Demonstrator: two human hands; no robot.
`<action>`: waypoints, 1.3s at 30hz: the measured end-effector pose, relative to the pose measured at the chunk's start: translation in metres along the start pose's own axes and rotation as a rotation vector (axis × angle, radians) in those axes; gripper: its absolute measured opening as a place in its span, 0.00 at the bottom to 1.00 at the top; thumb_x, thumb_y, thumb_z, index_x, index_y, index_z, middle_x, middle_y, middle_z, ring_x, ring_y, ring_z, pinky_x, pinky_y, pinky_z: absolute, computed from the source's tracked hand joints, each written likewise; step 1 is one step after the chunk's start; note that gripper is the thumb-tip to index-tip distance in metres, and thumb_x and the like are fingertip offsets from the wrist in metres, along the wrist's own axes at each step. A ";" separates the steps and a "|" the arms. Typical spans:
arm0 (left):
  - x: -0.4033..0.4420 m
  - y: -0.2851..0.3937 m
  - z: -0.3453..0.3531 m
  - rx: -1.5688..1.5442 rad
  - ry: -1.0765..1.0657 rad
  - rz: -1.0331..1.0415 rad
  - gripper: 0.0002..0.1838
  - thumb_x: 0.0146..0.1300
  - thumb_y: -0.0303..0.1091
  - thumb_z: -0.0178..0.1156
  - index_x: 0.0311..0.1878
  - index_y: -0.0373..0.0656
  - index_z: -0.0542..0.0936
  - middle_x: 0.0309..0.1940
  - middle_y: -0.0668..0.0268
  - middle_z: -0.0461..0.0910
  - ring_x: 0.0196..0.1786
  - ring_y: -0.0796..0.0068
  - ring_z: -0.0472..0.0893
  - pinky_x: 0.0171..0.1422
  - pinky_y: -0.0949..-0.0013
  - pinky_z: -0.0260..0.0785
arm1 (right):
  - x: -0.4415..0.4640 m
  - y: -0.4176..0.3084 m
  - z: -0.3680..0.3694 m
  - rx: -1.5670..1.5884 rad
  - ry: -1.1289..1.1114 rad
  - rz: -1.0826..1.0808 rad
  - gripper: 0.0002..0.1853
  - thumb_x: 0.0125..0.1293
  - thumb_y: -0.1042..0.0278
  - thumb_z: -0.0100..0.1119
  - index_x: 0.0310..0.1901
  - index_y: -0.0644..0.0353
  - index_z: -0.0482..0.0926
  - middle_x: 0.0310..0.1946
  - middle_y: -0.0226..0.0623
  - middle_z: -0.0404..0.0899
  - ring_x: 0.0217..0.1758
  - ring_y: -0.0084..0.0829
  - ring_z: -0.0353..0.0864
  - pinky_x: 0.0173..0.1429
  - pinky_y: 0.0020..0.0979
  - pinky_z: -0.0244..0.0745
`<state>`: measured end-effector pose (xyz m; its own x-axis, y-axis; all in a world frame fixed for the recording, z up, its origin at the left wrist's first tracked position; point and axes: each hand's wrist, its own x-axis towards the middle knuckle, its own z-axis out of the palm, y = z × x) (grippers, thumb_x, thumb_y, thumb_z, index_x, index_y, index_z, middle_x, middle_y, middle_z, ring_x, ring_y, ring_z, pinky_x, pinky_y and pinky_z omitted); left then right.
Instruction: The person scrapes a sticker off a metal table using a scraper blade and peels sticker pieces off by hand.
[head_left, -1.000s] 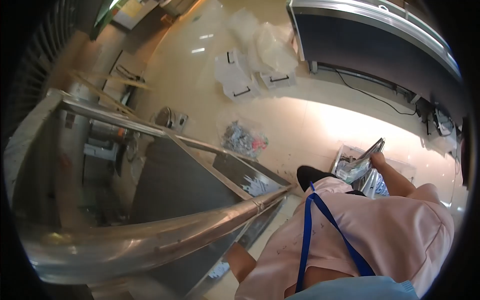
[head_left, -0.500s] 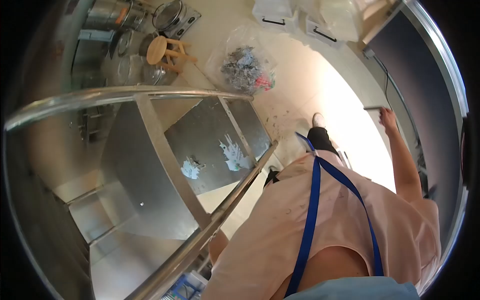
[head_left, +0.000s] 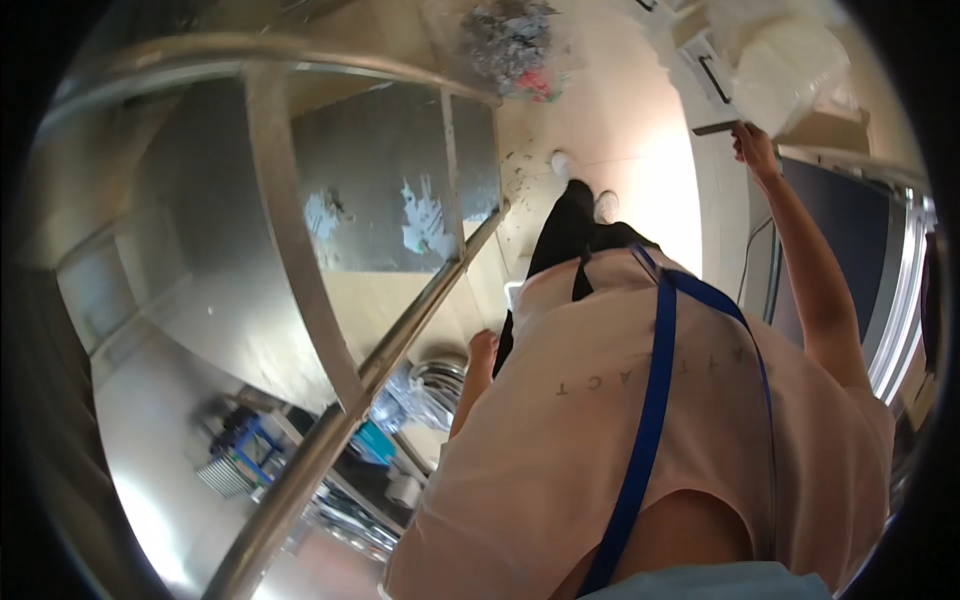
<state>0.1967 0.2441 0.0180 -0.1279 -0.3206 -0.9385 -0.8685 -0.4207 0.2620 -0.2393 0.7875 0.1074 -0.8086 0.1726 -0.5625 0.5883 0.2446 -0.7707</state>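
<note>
Right hand [head_left: 753, 151]: grip clenched on strip [head_left: 713, 129], long axis crosswise, jutting leftward. Left hand [head_left: 483, 349] farther; grip: can't tell.

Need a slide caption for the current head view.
Right hand holds out a thin dark strip; left hand hangs near a metal frame.

Thin dark strip [head_left: 713, 129], seemingly metal.
</note>
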 end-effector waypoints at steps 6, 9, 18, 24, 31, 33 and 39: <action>0.029 0.003 0.059 -0.416 -0.072 -0.003 0.06 0.53 0.31 0.50 0.34 0.44 0.72 0.21 0.70 0.70 0.19 0.80 0.68 0.19 0.80 0.57 | 0.044 -0.101 0.133 -0.206 -0.257 -0.113 0.12 0.58 0.59 0.48 0.27 0.60 0.72 0.16 0.27 0.66 0.17 0.18 0.64 0.21 0.20 0.63; -0.023 0.040 0.105 -0.606 0.052 0.117 0.11 0.55 0.33 0.50 0.41 0.44 0.70 0.28 0.70 0.73 0.28 0.79 0.71 0.28 0.77 0.60 | 0.048 -0.137 0.207 -0.357 -0.472 -0.156 0.14 0.59 0.59 0.46 0.26 0.62 0.71 0.16 0.30 0.67 0.18 0.20 0.64 0.20 0.22 0.63; -0.100 0.078 0.181 -1.029 0.375 0.269 0.14 0.57 0.35 0.50 0.45 0.42 0.69 0.38 0.64 0.75 0.39 0.72 0.75 0.40 0.72 0.65 | 0.009 -0.184 0.343 -0.445 -1.126 -0.204 0.13 0.60 0.62 0.46 0.26 0.64 0.70 0.15 0.31 0.67 0.15 0.20 0.64 0.18 0.22 0.62; -0.138 0.131 0.234 -1.235 0.471 0.364 0.13 0.59 0.37 0.49 0.44 0.40 0.69 0.40 0.64 0.74 0.42 0.71 0.74 0.43 0.71 0.64 | -0.017 -0.179 0.383 -0.643 -1.386 -0.026 0.12 0.61 0.64 0.46 0.25 0.63 0.69 0.16 0.30 0.66 0.15 0.20 0.63 0.18 0.22 0.61; -0.092 0.164 0.265 -1.398 0.460 0.506 0.15 0.60 0.40 0.48 0.44 0.40 0.70 0.36 0.65 0.74 0.37 0.75 0.73 0.40 0.74 0.64 | -0.043 -0.134 0.434 -0.808 -1.556 0.027 0.12 0.62 0.62 0.45 0.27 0.61 0.69 0.19 0.29 0.67 0.19 0.19 0.65 0.24 0.21 0.65; -0.065 0.175 0.271 -1.474 0.454 0.506 0.19 0.58 0.45 0.49 0.44 0.39 0.70 0.36 0.64 0.73 0.36 0.75 0.72 0.38 0.74 0.64 | -0.049 -0.112 0.455 -0.885 -1.604 0.066 0.11 0.62 0.62 0.45 0.28 0.61 0.70 0.19 0.29 0.68 0.20 0.19 0.65 0.24 0.21 0.65; 0.009 0.209 0.265 -1.792 0.378 0.545 0.25 0.56 0.51 0.50 0.45 0.37 0.68 0.36 0.65 0.70 0.34 0.77 0.70 0.35 0.77 0.63 | -0.060 -0.053 0.519 -0.953 -1.654 0.069 0.11 0.61 0.63 0.44 0.27 0.60 0.70 0.18 0.28 0.68 0.18 0.19 0.66 0.23 0.21 0.65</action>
<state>-0.1126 0.3780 0.0045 0.1338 -0.7390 -0.6602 0.6979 -0.4027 0.5922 -0.2198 0.2684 0.0269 0.3631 -0.6073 -0.7067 -0.0486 0.7451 -0.6652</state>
